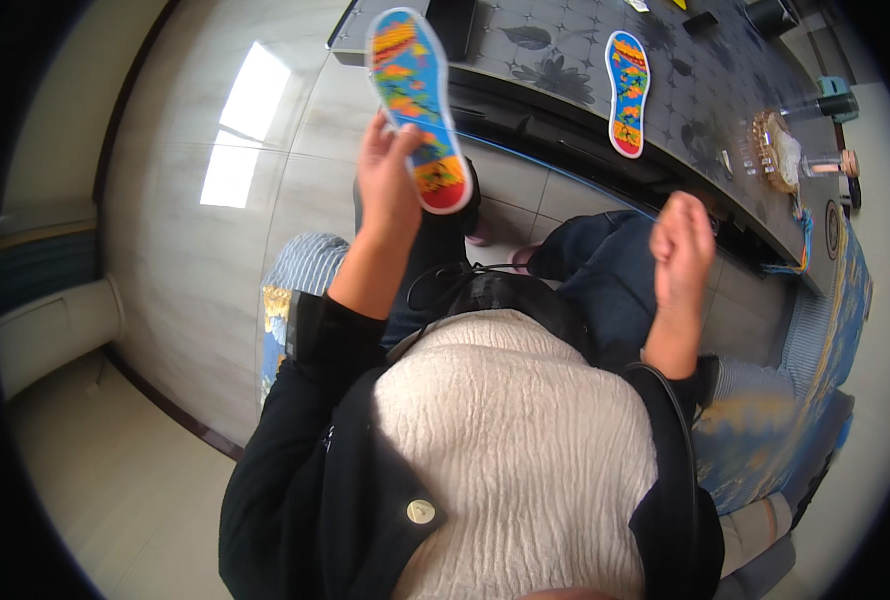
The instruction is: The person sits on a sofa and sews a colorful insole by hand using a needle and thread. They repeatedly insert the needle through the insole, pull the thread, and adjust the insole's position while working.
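My left hand (389,165) grips an embroidered insole (407,90) by its narrow middle, thumb on the patterned face. The insole is blue with orange flowers, a yellow band, a red heel and a white edge. A blue thread (542,159) runs taut from the insole across to my right hand (683,240). That hand is closed around the thread's far end, out over my right thigh. Whether a needle is between its fingers is hidden. A second insole (628,94) with a matching pattern lies face up on the dark patterned table (482,86).
A woven basket (767,150), a glass jar (820,163) and coloured threads (806,240) are at the table's right end. A black box (451,30) lies near its left corner. A sofa with a blue cover (745,450) is at my right.
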Motion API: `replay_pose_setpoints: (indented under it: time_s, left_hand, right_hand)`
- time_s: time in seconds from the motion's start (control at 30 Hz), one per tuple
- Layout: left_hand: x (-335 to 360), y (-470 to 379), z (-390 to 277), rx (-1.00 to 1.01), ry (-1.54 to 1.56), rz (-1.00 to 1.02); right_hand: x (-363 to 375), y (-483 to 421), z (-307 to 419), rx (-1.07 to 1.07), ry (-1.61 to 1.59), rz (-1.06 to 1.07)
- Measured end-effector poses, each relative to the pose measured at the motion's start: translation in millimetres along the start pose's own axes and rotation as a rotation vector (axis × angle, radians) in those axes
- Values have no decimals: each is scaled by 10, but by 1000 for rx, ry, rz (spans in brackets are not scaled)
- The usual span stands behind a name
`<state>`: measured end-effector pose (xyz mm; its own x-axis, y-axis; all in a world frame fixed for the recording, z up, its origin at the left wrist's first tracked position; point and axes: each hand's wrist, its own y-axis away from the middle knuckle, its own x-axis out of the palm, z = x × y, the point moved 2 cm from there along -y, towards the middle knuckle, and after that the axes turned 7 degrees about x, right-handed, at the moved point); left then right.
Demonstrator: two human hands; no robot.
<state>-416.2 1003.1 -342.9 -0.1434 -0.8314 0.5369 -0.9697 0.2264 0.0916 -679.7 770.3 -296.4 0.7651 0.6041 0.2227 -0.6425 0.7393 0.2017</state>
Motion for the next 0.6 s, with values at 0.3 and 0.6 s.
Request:
replay_pose_setpoints:
  time_s: [0.3,0.6]
  left_hand:
    - [54,97,-133,-73,18,83]
    - [610,682,-69,-281,7,344]
  right_hand:
    - [-343,-62,-22,-35,-342,-292]
    - [1239,147,215,-503,674,170]
